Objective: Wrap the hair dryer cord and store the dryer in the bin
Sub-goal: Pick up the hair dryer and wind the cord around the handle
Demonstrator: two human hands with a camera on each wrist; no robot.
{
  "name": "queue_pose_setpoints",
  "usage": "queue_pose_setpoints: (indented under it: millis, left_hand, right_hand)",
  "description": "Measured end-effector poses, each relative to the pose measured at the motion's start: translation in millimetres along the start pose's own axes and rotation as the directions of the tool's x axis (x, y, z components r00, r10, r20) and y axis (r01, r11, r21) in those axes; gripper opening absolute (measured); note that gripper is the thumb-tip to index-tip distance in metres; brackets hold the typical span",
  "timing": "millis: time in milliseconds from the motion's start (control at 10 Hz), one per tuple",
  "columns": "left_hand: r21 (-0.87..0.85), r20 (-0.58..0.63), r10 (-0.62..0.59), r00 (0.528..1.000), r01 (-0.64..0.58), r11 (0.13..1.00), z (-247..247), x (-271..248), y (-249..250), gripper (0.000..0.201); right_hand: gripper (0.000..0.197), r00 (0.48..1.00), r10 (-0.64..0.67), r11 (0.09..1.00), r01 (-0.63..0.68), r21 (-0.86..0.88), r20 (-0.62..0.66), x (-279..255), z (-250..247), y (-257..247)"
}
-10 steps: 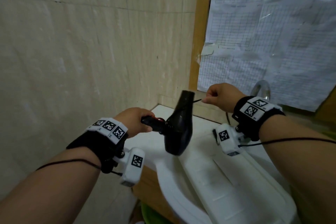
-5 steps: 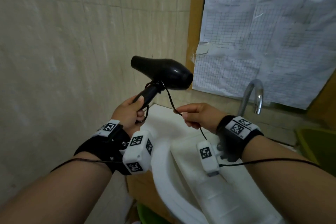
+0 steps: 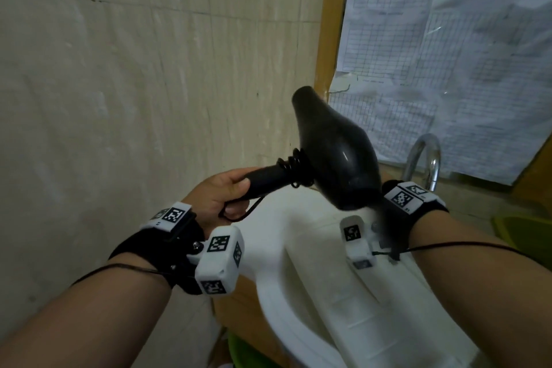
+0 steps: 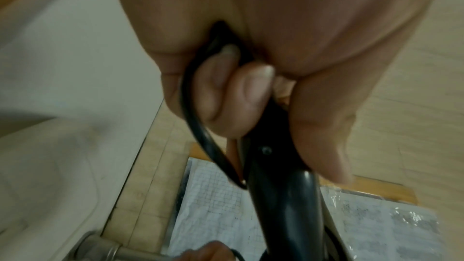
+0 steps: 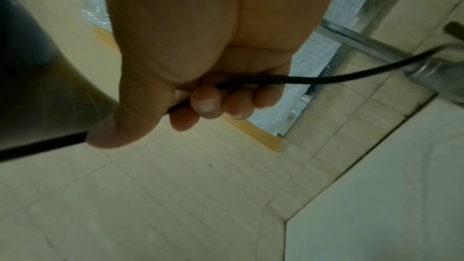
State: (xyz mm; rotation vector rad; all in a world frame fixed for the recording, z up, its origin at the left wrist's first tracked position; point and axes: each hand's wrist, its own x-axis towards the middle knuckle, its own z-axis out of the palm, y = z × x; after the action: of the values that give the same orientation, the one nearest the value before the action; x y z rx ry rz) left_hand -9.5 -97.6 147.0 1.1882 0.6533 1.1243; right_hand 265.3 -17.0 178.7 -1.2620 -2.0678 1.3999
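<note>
A black hair dryer (image 3: 337, 149) is held up over the white sink (image 3: 286, 302), nozzle pointing up and left. My left hand (image 3: 221, 197) grips its handle (image 4: 283, 195); a loop of black cord (image 4: 193, 120) runs past the fingers. Several turns of cord (image 3: 294, 167) sit coiled where the handle meets the body. In the head view the dryer body hides my right hand, with only the wrist band (image 3: 409, 197) showing. In the right wrist view my right hand (image 5: 200, 94) grips the cord (image 5: 326, 78), which trails off right toward the tap.
A chrome tap (image 3: 424, 158) rises behind the sink. A tiled wall (image 3: 134, 98) stands close on the left. A plastic-covered grid sheet (image 3: 448, 54) fills the wood-framed opening behind. A green container (image 3: 525, 233) sits at the right edge, and another green rim (image 3: 239, 352) shows below the sink.
The dryer has swung again, its body now lower and to the right. More cord turns lie round the handle's top. My right hand has passed behind the dryer body.
</note>
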Motion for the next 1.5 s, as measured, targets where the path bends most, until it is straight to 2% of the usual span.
queue_pose_setpoints:
  millis: [100,200,300,400,500,600,700,800,900,1000,1100,1200,1300,1400,1500]
  left_hand:
    - [0.117,0.058,-0.063,0.996,0.056,0.992,-8,-2,7,0.061]
    - [0.366,0.036,-0.129,0.991,0.107,0.924,-9,-8,18,0.048]
    - [0.806,-0.051,-0.172,0.984,0.142,0.575,-1,-8,30,0.043]
    - [0.957,-0.048,-0.2,0.979,0.102,0.271,4,-5,32,0.047]
    - [0.973,-0.1,-0.192,0.976,0.136,0.185,3,-5,32,0.05]
    - [0.988,-0.093,-0.219,0.971,0.118,0.101,3,-6,37,0.051]
    - [0.994,-0.108,-0.232,0.967,0.1,-0.047,6,-4,39,0.051]
    - [0.98,-0.162,-0.172,0.972,0.139,-0.14,10,1,32,0.043]
    - [0.976,-0.209,-0.044,0.977,0.206,-0.072,6,5,22,0.029]
    - [0.95,-0.289,0.085,0.953,0.275,0.144,2,8,16,0.02]
    - [0.859,-0.419,0.18,0.89,0.324,0.397,-1,13,10,0.02]
    - [0.604,-0.585,0.18,0.791,0.277,0.747,0,18,6,0.024]
    - [0.309,-0.643,0.063,0.763,0.183,0.933,8,17,5,0.023]
    - [0.157,-0.586,-0.004,0.81,0.118,0.981,11,15,3,0.024]
    - [0.062,-0.502,0.014,0.865,0.019,0.998,7,13,0,0.027]
  right_hand:
    - [0.028,0.952,-0.293,0.677,0.273,-0.683,0.09,-29,9,-14]
    - [0.009,0.9,-0.171,0.899,-0.024,-0.436,-0.402,-22,-2,-21]
    - [0.013,0.901,-0.082,0.869,-0.145,-0.473,-0.426,-21,-9,-18]
    - [0.011,0.915,-0.117,0.776,-0.158,-0.61,-0.386,-16,-9,-19]
    - [0.007,0.904,-0.103,0.806,-0.169,-0.568,-0.416,-13,-8,-13]
    - [0.007,0.894,-0.119,0.83,-0.15,-0.537,-0.433,-13,-8,-11]
    - [0.007,0.896,-0.124,0.824,-0.146,-0.547,-0.426,-14,-9,-14]
    - [0.015,0.893,-0.159,0.833,-0.108,-0.543,-0.421,-12,-2,-19]
    - [0.014,0.886,-0.197,0.872,-0.037,-0.487,-0.42,-10,10,-27]
    - [0.007,0.889,-0.191,0.94,0.044,-0.338,-0.416,-8,23,-35]
    - [0.011,0.903,-0.197,0.963,0.107,-0.247,-0.38,-8,37,-35]
    - [0.015,0.935,-0.183,0.973,0.127,-0.194,-0.304,-8,52,-30]
    - [0.019,0.955,-0.146,0.978,0.101,-0.181,-0.257,-4,62,-23]
    - [0.019,0.97,-0.105,0.991,0.085,-0.101,-0.219,-4,66,-16]
    - [0.018,0.969,-0.099,0.995,0.101,-0.006,-0.226,-4,66,-6]
